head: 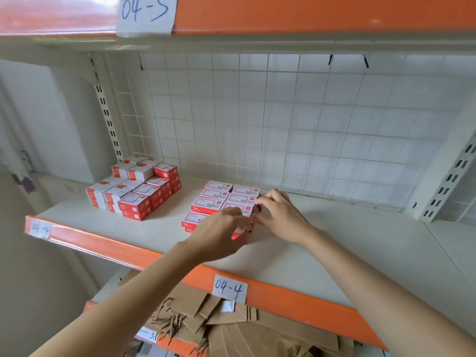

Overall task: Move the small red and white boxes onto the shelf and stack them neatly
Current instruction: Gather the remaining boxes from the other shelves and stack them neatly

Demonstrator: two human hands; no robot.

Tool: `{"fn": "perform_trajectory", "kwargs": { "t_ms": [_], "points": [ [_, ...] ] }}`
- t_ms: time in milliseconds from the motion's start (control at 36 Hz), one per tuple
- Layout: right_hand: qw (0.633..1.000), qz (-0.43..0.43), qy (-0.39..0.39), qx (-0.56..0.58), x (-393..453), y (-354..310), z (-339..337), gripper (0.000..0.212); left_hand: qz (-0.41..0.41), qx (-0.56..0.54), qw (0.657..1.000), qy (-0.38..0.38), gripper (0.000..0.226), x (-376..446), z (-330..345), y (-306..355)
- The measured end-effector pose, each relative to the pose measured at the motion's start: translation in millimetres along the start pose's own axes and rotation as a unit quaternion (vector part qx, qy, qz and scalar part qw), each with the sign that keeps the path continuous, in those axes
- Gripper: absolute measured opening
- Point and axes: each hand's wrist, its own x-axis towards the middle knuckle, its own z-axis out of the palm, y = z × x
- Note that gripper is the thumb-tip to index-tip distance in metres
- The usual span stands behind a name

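Small red and white boxes lie in two groups on the cream shelf (pixel 334 243). A tall stack (pixel 134 186) stands at the left rear. A flatter block of boxes (pixel 219 197), two columns wide, sits mid-shelf. My left hand (pixel 219 233) curls its fingers round a box (pixel 238 231) at the block's near right corner. My right hand (pixel 278 215) pinches the right edge of the boxes beside it. The box under my fingers is mostly hidden.
The shelf has an orange front rail (pixel 154 253) with paper labels reading 04-4. A white wire grid (pixel 283 119) backs the shelf. The shelf above, labelled 04-5 (pixel 145 11), hangs low overhead. Brown paper bags (pixel 231 328) lie on the lower shelf.
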Motion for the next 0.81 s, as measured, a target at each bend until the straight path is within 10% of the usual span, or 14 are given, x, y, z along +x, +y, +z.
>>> {"fn": "perform_trajectory", "kwargs": {
  "t_ms": [333, 806],
  "points": [
    [0.982, 0.089, -0.094, -0.137, -106.8, 71.6, -72.2, 0.04, 0.064, 0.013, 0.995, -0.072, 0.023, 58.4, 38.8, 96.8],
    [0.961, 0.232, -0.019, -0.152, -348.4, 190.2, -238.4, 0.031, 0.189, -0.043, 0.975, -0.108, 0.026, 126.4, 128.9, 373.8]
  ]
}}
